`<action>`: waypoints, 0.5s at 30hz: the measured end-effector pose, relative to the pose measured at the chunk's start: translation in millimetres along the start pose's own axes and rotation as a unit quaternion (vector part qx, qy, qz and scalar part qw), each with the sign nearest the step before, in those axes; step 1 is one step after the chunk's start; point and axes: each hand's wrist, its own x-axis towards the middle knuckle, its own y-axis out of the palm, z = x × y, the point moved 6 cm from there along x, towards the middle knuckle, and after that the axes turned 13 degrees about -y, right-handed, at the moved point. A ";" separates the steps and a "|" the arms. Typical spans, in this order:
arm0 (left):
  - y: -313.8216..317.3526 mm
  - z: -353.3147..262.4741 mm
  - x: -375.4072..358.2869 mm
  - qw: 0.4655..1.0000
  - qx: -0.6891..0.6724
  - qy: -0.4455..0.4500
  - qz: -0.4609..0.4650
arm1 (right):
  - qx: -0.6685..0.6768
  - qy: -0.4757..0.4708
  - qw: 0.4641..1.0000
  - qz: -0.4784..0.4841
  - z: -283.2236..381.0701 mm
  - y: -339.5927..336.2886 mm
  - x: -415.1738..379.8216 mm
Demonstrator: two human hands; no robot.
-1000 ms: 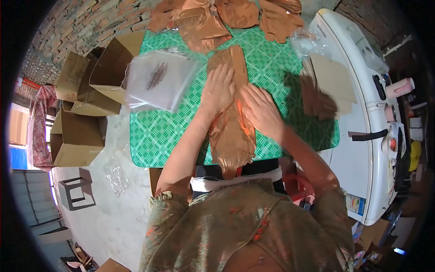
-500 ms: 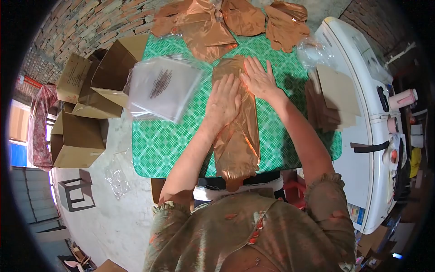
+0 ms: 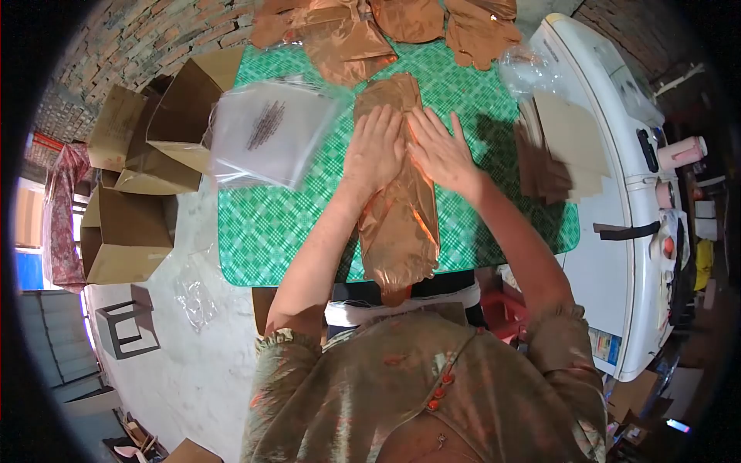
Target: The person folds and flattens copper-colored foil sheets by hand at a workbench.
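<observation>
A long folded piece of shiny copper-coloured fabric (image 3: 398,231) lies lengthwise on the green checked tabletop (image 3: 266,239), its near end hanging slightly over the front edge. My left hand (image 3: 376,147) rests flat on its upper part, palm down and fingers stretched forward. Beside it, my right hand (image 3: 445,150) is also flat and open, its fingertips on the fabric's right side. Neither hand grips anything. More copper-coloured pieces (image 3: 351,46) lie heaped at the far edge, one of them glove-shaped (image 3: 482,37) with finger-like ends.
Clear printed plastic bags (image 3: 266,131) lie stacked at the table's left. Cardboard sheets (image 3: 570,143) sit on the right, near a crumpled clear bag (image 3: 532,69) and a white refrigerator (image 3: 617,255) lying along that side. Open cardboard boxes (image 3: 127,231) stand on the left.
My right hand has slid toward me along the fabric, now about level with my left hand. The whole view has shifted slightly, so the table appears higher.
</observation>
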 end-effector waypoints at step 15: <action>-5.1 -1.9 -0.8 1.000 -0.011 0.002 0.019 | -0.082 -0.039 0.981 -0.172 -96.5 -14.1 89.6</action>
